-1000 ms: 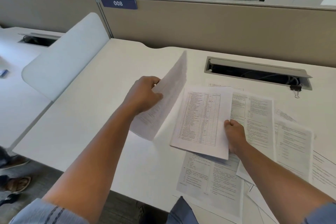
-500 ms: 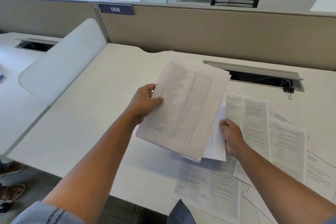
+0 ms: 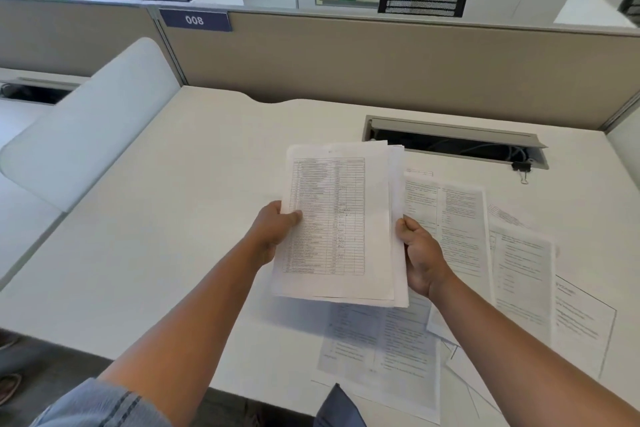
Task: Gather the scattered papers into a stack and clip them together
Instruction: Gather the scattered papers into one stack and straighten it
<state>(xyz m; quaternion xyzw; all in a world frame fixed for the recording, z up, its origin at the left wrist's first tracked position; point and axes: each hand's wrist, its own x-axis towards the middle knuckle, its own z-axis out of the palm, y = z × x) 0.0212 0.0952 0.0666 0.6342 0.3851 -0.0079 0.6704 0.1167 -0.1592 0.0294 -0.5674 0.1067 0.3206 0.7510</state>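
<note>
A small stack of papers [image 3: 341, 222], top sheet printed with a table, is held above the white desk [image 3: 166, 218]. My left hand [image 3: 273, 230] grips its left edge with the thumb on top. My right hand [image 3: 420, 260] grips its right edge. Several loose printed sheets [image 3: 457, 218] still lie scattered on the desk to the right and below the stack [image 3: 381, 354]. A black binder clip [image 3: 521, 168] rests by the right end of the cable slot.
An open cable slot [image 3: 453, 144] with wires runs along the back of the desk. A beige partition [image 3: 381, 59] rises behind it. A white curved divider [image 3: 86, 125] borders the left side. The desk's front edge is near my elbows.
The sheet in my left hand swung over and landed on the sheet held by my right hand. Both hands now hold the joined stack, lifted off the desk.
</note>
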